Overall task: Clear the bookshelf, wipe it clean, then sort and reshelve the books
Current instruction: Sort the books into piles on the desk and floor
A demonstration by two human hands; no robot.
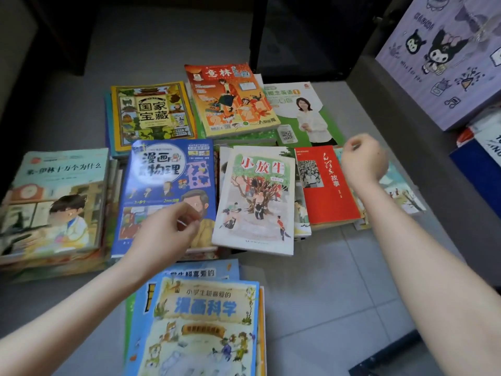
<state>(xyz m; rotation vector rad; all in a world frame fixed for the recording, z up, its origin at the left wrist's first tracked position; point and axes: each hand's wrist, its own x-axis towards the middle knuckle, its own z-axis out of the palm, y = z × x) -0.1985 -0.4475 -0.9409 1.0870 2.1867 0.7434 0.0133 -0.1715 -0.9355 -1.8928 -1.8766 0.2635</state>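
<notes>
Stacks of books lie flat on the grey floor. My left hand (168,229) hovers over the lower part of a blue comic physics book (162,172), fingers curled toward the thumb with nothing visible in them. My right hand (363,158) is raised above the right edge of a red book (325,185), curled into a loose fist and empty. Between the two hands lies a white book with a tree picture (257,196). A dark shelf opening (298,36) stands at the back.
Behind lie a yellow book (151,112), an orange magazine (230,99) and a green English book (306,112). A pale teal stack (54,202) sits left, a blue science comic stack (203,321) nearest me. A purple cartoon box (447,58) stands right.
</notes>
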